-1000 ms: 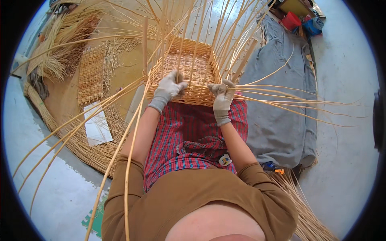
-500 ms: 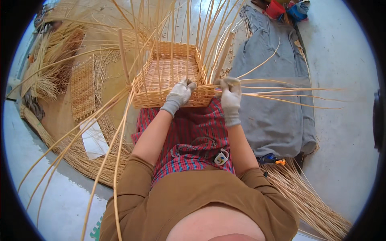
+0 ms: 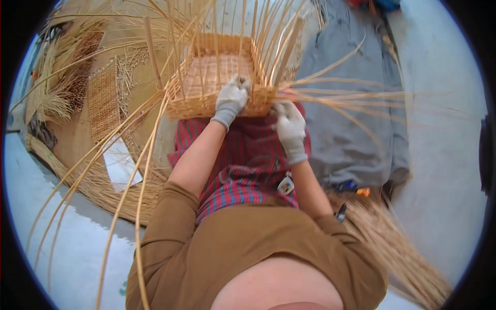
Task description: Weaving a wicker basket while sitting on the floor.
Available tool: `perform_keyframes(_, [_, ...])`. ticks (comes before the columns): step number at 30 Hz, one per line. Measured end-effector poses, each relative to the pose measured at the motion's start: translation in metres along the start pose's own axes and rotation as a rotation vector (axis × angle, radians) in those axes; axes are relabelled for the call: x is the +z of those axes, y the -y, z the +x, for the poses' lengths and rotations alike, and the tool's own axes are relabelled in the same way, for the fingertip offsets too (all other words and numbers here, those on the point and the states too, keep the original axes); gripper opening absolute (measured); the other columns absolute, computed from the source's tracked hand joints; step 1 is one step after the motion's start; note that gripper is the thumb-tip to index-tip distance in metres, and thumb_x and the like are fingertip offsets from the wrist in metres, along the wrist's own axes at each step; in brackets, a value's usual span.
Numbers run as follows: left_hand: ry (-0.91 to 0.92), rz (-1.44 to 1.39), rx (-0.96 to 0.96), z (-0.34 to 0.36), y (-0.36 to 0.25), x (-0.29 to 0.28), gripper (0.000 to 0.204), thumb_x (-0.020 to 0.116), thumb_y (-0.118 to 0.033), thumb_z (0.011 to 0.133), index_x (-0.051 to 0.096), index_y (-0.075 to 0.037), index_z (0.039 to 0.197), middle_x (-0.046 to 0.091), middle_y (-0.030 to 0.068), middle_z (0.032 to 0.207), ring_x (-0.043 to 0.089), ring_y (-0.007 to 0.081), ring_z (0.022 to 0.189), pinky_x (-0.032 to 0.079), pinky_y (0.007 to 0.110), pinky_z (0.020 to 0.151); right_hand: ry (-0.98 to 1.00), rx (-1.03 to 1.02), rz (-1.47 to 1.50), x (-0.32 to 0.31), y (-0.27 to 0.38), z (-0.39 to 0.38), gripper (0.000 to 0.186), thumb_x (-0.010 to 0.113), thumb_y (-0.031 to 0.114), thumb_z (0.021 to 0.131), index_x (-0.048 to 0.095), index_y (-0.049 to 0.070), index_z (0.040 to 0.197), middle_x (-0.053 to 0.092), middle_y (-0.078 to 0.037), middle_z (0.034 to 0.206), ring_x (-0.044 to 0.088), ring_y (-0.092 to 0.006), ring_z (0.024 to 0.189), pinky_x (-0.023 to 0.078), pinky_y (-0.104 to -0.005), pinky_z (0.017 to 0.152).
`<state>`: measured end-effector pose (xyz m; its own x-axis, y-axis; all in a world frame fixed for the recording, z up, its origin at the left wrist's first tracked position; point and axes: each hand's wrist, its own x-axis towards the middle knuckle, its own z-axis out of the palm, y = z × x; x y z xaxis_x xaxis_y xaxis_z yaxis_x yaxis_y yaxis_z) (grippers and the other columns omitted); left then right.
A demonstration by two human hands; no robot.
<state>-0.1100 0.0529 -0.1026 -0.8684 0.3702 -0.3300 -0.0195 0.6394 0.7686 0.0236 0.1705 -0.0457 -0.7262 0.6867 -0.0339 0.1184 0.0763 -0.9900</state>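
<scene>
Pale floor point(image 3: 439, 150) is surrounding the work, with the wicker basket point(image 3: 188, 108) sitting at the far edge of the plaid cloth point(image 3: 243, 137). It is looking light, springy, fairly stiff — probably best held by its woven walls, not the long rods point(image 3: 138, 222). Left hand point(image 3: 231, 101) is gripping the front rim; right hand point(image 3: 290, 126) is hanging half-curled, blurred, by the right front corner — whether it is pinching anything, I cannot tell. No writing is showing legibly.

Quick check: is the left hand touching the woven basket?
Touching. The head view shows the gloved left hand laid over the near wall of the woven basket, fingers curled at its rim.
</scene>
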Motion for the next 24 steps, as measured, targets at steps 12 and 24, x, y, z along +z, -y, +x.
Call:
perform_keyframes(12, [-0.650, -0.693, 0.177, -0.061, 0.152, -0.114, 0.026, 0.065, -0.018, 0.094, 0.062, 0.001, 0.112, 0.067, 0.0090, 0.104, 0.063, 0.0166, 0.089, 0.052, 0.030, 0.080, 0.909, -0.553, -0.160, 0.126, 0.015, -0.083, 0.032, 0.064, 0.006, 0.086, 0.065, 0.010, 0.118, 0.065, -0.010, 0.116, 0.062, -0.0270, 0.108, 0.051, -0.0376, 0.093])
perform_keyframes(24, [-0.140, 0.092, 0.320, -0.138, 0.055, -0.180, 0.028, 0.070, -0.016, 0.091, 0.064, -0.005, 0.116, 0.060, 0.0024, 0.076, 0.058, 0.0114, 0.066, 0.052, 0.027, 0.065, 1.190, -1.202, -0.174, 0.148, 0.026, -0.098, 0.025, 0.060, 0.016, 0.084, 0.066, 0.018, 0.108, 0.065, -0.006, 0.093, 0.064, -0.0272, 0.090, 0.053, -0.0404, 0.079])
